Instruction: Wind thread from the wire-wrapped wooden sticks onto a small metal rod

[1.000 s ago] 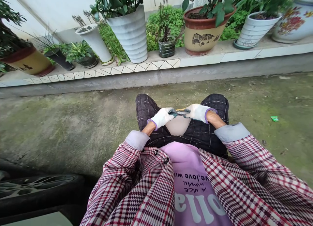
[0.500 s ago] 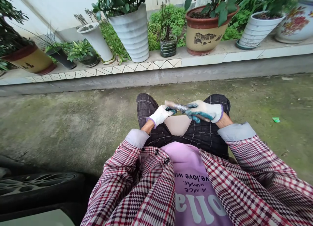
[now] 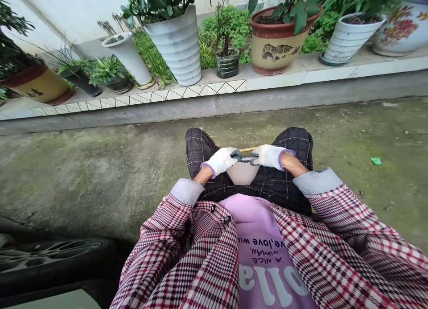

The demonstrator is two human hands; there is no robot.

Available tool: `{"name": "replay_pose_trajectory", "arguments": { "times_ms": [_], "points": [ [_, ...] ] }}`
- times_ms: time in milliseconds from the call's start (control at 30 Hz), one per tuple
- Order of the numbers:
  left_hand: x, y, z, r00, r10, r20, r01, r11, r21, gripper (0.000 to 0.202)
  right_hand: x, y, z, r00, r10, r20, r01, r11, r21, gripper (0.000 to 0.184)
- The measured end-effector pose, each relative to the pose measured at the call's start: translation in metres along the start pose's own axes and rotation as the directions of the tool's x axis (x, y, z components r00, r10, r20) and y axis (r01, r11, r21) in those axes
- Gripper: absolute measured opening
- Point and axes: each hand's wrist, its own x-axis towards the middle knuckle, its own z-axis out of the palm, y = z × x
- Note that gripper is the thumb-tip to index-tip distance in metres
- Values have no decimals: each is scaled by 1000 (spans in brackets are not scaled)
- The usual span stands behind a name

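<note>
I sit with both hands in white work gloves over my lap. My left hand (image 3: 220, 160) is closed on the left end of a short grey metal rod (image 3: 246, 158). The fingers of my right hand (image 3: 270, 156) are closed on its right end. The rod lies level between my knees, above a pale seat edge (image 3: 243, 173). A thin yellowish stick (image 3: 248, 149) shows just behind the hands. What the rod is I cannot make out.
A tiled ledge (image 3: 220, 88) ahead carries several plant pots, among them a ribbed white pot (image 3: 180, 46) and a brown-rimmed pot (image 3: 277, 43). Mossy concrete ground (image 3: 100, 166) lies between. A car wheel (image 3: 50, 255) is at bottom left. A green scrap (image 3: 376, 161) lies at right.
Half a second ago my right hand had lifted and tilted the rod with its fingers looser; now both hands are back level and closed on the rod's ends.
</note>
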Motion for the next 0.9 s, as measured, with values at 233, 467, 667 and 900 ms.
{"name": "replay_pose_trajectory", "arguments": {
  "times_ms": [233, 467, 667, 900],
  "points": [
    [8, -12, 8, 989, -105, -106, 49, 900, -434, 28, 9, 11, -19, 953, 93, -288, -183, 934, -306, 28],
    [10, -14, 7, 985, -109, -137, 4, 797, -604, 18, -1, 6, -23, 881, 150, -448, -49, 972, 228, 25],
    [9, -19, 4, 983, -103, -153, -13, 790, -612, 17, -13, -7, -16, 948, 71, -310, 190, 655, 732, 34],
    [7, -16, -6, 997, -11, -77, -29, 870, -493, 17, -20, -10, -10, 951, -214, 223, 87, 878, 470, 31]
  ]
}}
